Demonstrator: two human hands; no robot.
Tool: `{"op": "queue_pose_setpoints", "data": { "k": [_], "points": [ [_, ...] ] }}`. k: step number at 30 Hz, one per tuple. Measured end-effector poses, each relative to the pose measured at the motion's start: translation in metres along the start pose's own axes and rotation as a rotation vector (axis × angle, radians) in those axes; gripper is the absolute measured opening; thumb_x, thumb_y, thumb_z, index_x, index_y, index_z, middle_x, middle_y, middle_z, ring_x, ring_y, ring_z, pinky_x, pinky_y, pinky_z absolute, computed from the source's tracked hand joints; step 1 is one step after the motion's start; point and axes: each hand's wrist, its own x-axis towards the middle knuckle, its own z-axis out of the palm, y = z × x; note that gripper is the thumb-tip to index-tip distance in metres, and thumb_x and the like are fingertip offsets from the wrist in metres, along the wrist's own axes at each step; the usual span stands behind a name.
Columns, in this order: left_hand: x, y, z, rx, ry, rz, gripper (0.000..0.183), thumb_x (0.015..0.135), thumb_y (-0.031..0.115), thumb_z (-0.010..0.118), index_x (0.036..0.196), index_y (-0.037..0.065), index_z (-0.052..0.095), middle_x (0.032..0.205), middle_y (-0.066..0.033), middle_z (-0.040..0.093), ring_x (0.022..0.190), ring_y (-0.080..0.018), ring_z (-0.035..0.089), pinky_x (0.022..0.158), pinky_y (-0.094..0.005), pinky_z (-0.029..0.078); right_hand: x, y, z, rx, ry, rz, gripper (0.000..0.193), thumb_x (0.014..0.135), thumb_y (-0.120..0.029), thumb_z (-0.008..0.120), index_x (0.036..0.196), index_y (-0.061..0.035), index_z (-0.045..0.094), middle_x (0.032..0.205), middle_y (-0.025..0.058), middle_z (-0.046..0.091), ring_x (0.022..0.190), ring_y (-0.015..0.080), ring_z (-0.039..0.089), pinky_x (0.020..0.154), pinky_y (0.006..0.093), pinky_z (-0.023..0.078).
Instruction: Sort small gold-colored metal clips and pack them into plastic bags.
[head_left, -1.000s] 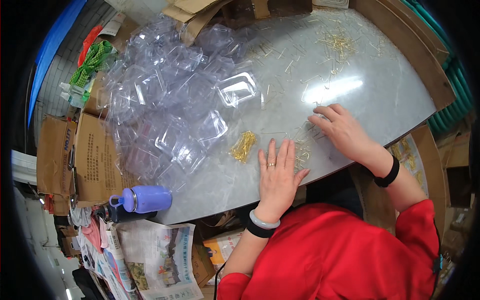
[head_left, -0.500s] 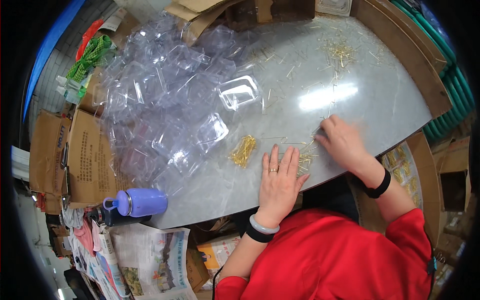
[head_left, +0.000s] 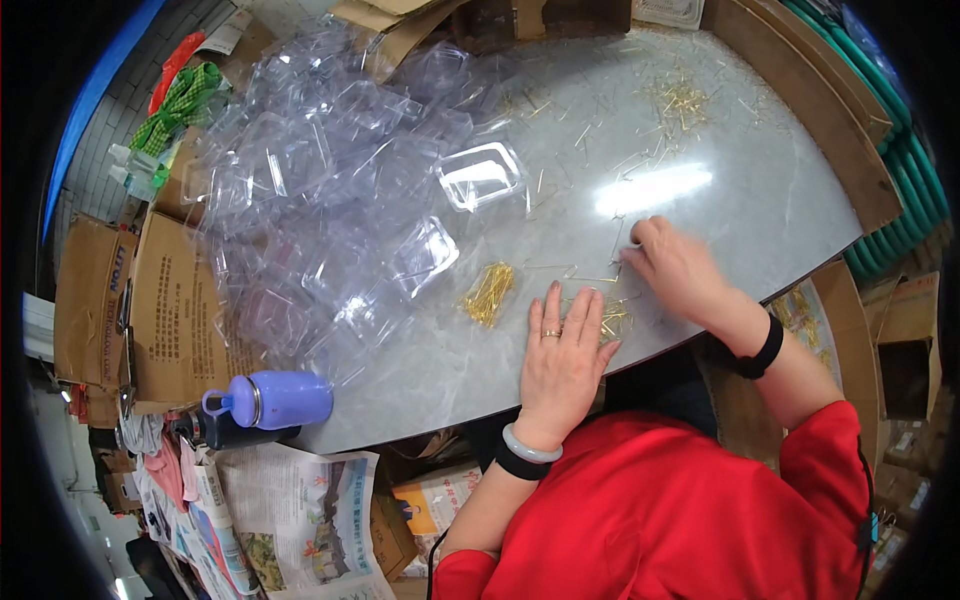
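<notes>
My left hand (head_left: 562, 352) lies flat near the table's front edge, fingers stretched out and close together. A small heap of thin gold wire pieces (head_left: 614, 318) shows beside and partly under its fingers. My right hand (head_left: 678, 268) is closed in a pinch just beyond that heap. A thin gold wire piece (head_left: 616, 232) runs out from its fingertips; the gripped end is hidden. Left of my left hand stands a clear plastic box filled with a bundle of gold wire pieces (head_left: 489, 294). Loose wires lie above my left fingers.
A big pile of clear plastic boxes (head_left: 330, 190) covers the table's left side. More gold wires (head_left: 682, 102) are scattered at the far right. A purple bottle (head_left: 290, 400) stands at the front left edge. Cardboard strips (head_left: 850, 150) border the right edge of the grey table (head_left: 770, 210).
My right hand has shifted slightly away from me and to the left. The wires that lay just beyond its fingertips have moved left too. My left hand stays almost in place.
</notes>
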Motion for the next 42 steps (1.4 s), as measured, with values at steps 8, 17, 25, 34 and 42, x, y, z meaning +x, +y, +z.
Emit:
{"op": "queue_pose_setpoints", "data": {
  "k": [8,17,25,34,42],
  "points": [
    [-0.001,0.0,0.0,-0.013,0.019,0.013,0.057,0.095,0.029,0.069,0.143,0.003,0.053,0.146,-0.0165,0.05,0.139,-0.0423,0.043,0.117,-0.055,0.034,0.03,0.004,0.005,0.066,-0.244,-0.17,0.014,0.088,-0.013,0.064,0.093,-0.0014,0.06,0.094,0.0194,0.065,0.084,0.0416,0.066,0.074,0.0499,0.054],
    [-0.002,0.002,0.001,-0.027,0.051,-0.033,0.061,0.092,0.028,0.072,0.143,0.001,0.051,0.144,-0.0222,0.047,0.138,-0.0413,0.043,0.118,-0.0537,0.034,0.043,0.005,-0.003,0.041,-0.288,-0.197,0.016,0.086,-0.015,0.066,0.091,0.0,0.062,0.089,0.0196,0.068,0.085,0.0405,0.067,0.077,0.0487,0.055],
    [-0.003,0.002,0.002,-0.033,0.06,-0.041,0.061,0.091,0.028,0.073,0.141,-0.001,0.052,0.142,-0.0233,0.048,0.138,-0.0411,0.043,0.118,-0.0533,0.034,0.055,-0.002,-0.001,-0.01,-0.393,-0.195,0.018,0.085,-0.017,0.068,0.088,0.0006,0.063,0.091,0.0203,0.068,0.089,0.039,0.069,0.08,0.0473,0.056],
    [-0.002,0.001,0.002,-0.038,0.052,-0.04,0.056,0.092,0.029,0.072,0.137,-0.001,0.055,0.138,-0.0216,0.05,0.136,-0.0406,0.044,0.118,-0.053,0.034,0.062,-0.011,-0.001,0.137,-0.362,-0.25,0.021,0.087,-0.02,0.07,0.093,-0.0013,0.063,0.096,0.0188,0.067,0.093,0.0382,0.067,0.082,0.0469,0.054],
    [-0.002,0.002,0.003,-0.035,0.058,-0.032,0.054,0.091,0.028,0.073,0.134,0.0,0.057,0.136,-0.0217,0.049,0.134,-0.0415,0.045,0.117,-0.0538,0.035,0.061,-0.013,0.014,0.09,-0.336,-0.215,0.021,0.091,-0.018,0.067,0.101,-0.0008,0.06,0.098,0.0206,0.064,0.094,0.0403,0.066,0.083,0.0481,0.054]
  ]
}}
